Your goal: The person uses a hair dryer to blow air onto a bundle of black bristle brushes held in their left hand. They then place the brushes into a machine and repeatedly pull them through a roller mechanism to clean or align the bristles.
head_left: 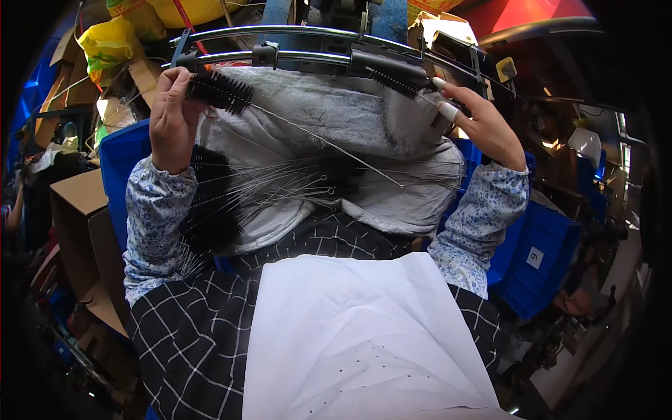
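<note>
My left hand (172, 117) is raised at the left, its fingers closed on the bristle end of a black twisted-wire brush (222, 92). That brush's bare wire stem slants down to the right over my lap. At the right, my right hand (486, 126), with white wraps on two fingertips, is at the end of a second black wire brush (394, 82). Its finger and thumb seem to pinch the wire there, though the grip is partly unclear. This brush lies along a dark roller (388, 66) on a metal bar. Below, more wire brushes (210, 199) lie in a pile, stems pointing right.
A chromed rail (308, 56) crosses in front of me on a blue machine frame (278, 14). White sacking (308, 98) covers the space beneath it. Blue bins (535, 259) stand at both sides. A cardboard box (80, 192) and yellow bags (108, 45) are at the left.
</note>
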`<state>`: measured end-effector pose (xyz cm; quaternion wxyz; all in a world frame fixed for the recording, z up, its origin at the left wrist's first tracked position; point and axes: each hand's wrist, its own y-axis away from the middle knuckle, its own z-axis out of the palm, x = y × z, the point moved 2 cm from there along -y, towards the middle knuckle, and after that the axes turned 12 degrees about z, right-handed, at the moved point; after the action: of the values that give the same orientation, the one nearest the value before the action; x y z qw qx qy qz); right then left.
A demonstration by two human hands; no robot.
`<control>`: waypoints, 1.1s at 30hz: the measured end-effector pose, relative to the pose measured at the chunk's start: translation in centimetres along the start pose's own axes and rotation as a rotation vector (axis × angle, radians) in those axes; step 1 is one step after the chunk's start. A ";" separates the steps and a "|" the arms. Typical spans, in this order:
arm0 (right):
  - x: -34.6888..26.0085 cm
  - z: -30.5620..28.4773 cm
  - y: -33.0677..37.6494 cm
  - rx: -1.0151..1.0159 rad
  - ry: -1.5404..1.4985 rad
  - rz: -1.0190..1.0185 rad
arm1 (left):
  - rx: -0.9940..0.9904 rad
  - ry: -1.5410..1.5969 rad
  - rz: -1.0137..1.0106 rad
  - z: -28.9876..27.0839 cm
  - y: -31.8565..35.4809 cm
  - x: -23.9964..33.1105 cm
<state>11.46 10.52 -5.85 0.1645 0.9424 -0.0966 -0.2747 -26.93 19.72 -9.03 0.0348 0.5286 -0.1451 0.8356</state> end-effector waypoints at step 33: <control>-0.1 4.9 -15.7 0.834 0.399 0.055 | -0.320 -1.147 -0.556 -8.2 11.4 1.4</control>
<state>10.14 23.87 -15.36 -0.2059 0.9596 -0.1904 -0.0213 -37.08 11.00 -13.34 0.2449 0.8963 -0.1213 0.3492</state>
